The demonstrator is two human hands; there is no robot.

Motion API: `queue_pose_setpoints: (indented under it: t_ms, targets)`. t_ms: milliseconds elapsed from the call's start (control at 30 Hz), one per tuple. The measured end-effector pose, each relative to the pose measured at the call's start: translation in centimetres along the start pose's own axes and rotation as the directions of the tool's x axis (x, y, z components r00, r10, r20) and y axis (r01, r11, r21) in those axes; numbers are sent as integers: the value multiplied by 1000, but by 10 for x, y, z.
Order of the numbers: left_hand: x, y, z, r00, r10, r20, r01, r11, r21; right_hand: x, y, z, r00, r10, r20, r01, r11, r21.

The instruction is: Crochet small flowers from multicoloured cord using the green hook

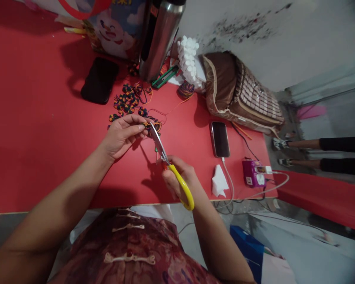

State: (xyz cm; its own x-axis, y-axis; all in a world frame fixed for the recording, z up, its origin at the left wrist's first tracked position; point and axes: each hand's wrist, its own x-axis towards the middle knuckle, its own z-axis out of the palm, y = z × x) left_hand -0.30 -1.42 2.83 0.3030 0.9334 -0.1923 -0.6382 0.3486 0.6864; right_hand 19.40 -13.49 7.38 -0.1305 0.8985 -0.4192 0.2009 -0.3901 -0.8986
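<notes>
My left hand [126, 134] pinches a small piece of multicoloured yarn work [146, 125] between thumb and fingers. In my right hand [179, 175] is a pair of scissors [182, 187] with a yellow handle, its blades pointing up and left to the yarn at my left fingertips. Whether the blades touch the yarn I cannot tell. Behind my left hand lie several dark, orange and green yarn pieces [126, 98]. A ball of multicoloured yarn [185, 90] sits farther back, with a strand trailing from it. A thin tool with a green end [156, 150] lies near the blades.
On the red table [32, 118] are a black phone [100, 81], a steel flask [162, 39], a green utility knife [165, 77] and a brown bag [242, 86]. At the right are a charging phone [220, 139], a tissue [219, 181] and a purple box [252, 173]. Another person's legs [319, 154] show beyond.
</notes>
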Motion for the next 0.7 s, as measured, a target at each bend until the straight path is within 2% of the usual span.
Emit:
queue_pose_setpoints:
  t_ms: [200,367,433,500,533,600,667,700]
  targets:
    - [-1,1,1,1000,-4,-17,4,999,35,2,-2,0,999,-11,-35,10,1000,-26]
    - [0,1,0,1000,-22,13,22,1000,6,0,3,6,996,3,-86,-1,1000,31]
    - [0,2,-1,999,-32,17,32,999,-12,0,6,3,988,31,-150,-20,997,74]
    - [1,3,-2,999,-49,-5,49,998,-32,3,10,-6,963,42,-268,-29,998,55]
    - [1,3,-2,998,-59,-23,58,997,-41,5,12,-13,939,25,-344,-31,999,-11]
    - [2,4,-3,995,-81,-50,78,995,-57,11,15,-29,872,-80,-482,-61,961,-270]
    - [2,5,-2,993,-97,-61,93,994,-62,19,16,-45,811,-206,-548,-169,813,-557]
    - [2,5,-2,993,-100,-69,96,993,-62,22,16,-51,802,-234,-549,-239,717,-655]
